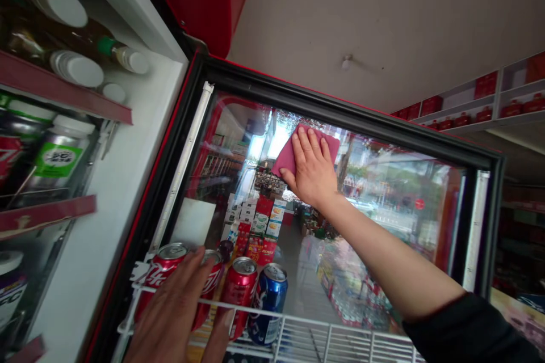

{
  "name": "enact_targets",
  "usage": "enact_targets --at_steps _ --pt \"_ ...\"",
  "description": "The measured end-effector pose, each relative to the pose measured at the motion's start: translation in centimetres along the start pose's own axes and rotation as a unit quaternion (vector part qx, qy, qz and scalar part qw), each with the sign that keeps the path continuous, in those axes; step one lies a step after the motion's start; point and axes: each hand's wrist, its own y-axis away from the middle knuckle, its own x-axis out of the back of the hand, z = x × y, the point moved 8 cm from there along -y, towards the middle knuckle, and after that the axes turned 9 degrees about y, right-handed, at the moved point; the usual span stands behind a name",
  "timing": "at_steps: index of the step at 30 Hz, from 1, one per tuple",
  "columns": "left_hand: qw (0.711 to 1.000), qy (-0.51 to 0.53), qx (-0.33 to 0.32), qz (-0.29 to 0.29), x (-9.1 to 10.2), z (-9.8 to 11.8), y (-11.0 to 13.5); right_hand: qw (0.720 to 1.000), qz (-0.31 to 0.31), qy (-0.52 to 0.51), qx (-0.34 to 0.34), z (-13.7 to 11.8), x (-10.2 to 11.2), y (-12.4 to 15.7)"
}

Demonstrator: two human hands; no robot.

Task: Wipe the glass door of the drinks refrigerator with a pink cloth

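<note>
A pink cleaning cloth (286, 156) lies flat against the glass panel (383, 198) of an opened fridge door. My right hand (313, 173) holds it there, palm and outstretched fingers pressed over it, thumb at its lower left edge. At the lower left, my left hand (179, 306) is open, fingers stretched and apart, holding nothing. It is in front of the drink cans in the door rack; whether it touches them, I cannot tell. Behind it are two red cans, partly hidden. A further red can (239, 289) and a blue can (268, 303) stand just right of it.
A white wire rack (349, 343) runs along the door's lower part. Black gasket (340, 119) frames the glass. To the left, fridge shelves hold bottles (59, 153) behind red edge strips (63, 85). Wall shelves (464, 108) with red boxes are at the upper right.
</note>
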Motion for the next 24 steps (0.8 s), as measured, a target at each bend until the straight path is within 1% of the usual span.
enact_targets --at_steps 2,4,7,10,15,18,21,24 --pt "0.999 -0.021 -0.030 -0.002 0.4 -0.2 0.4 1.000 0.003 -0.010 0.005 -0.9 0.1 -0.2" --pt "0.998 -0.038 -0.044 -0.017 0.8 -0.2 0.7 1.000 0.003 -0.019 0.016 -2.1 0.1 -0.3" --pt "0.997 -0.054 -0.035 -0.048 1.4 0.2 1.0 0.999 0.002 -0.037 0.038 -4.1 0.1 -0.5" --pt "0.996 -0.064 -0.033 -0.061 2.2 1.1 1.0 0.996 0.005 -0.056 0.062 -6.4 0.1 -0.9" --pt "0.995 -0.076 -0.035 -0.056 3.4 2.0 0.6 0.992 0.008 -0.082 0.098 -11.1 -0.2 -1.9" --pt "0.995 -0.073 -0.020 -0.064 3.5 1.7 0.1 0.985 0.002 -0.105 0.134 -14.6 -0.3 -2.1" --pt "0.995 -0.071 -0.004 -0.068 3.3 1.1 -1.0 0.977 -0.013 -0.124 0.174 -18.2 -0.3 -1.9" --pt "0.996 -0.070 0.007 -0.059 3.0 0.6 -2.7 0.972 -0.019 -0.127 0.198 -20.2 -0.4 -1.4"
